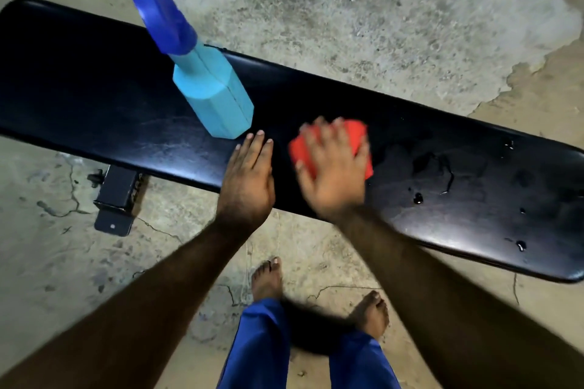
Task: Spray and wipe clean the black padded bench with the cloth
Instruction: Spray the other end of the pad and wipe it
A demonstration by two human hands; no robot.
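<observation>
The black padded bench (94, 98) runs across the view from upper left to lower right. A folded red cloth (358, 136) lies on its middle, and my right hand (331, 167) presses flat on it with spread fingers; the hand is blurred. My left hand (249, 174) rests flat on the near edge of the bench, just left of the cloth. A blue spray bottle (211, 95) with a light blue body stands on the bench beyond my left hand, untouched. Water droplets (442, 180) lie on the right part of the bench.
The bench's black metal foot (115, 199) sticks out at lower left on the cracked concrete floor (347, 9). My bare feet (268, 278) and blue trousers (262, 344) are below the bench's near edge.
</observation>
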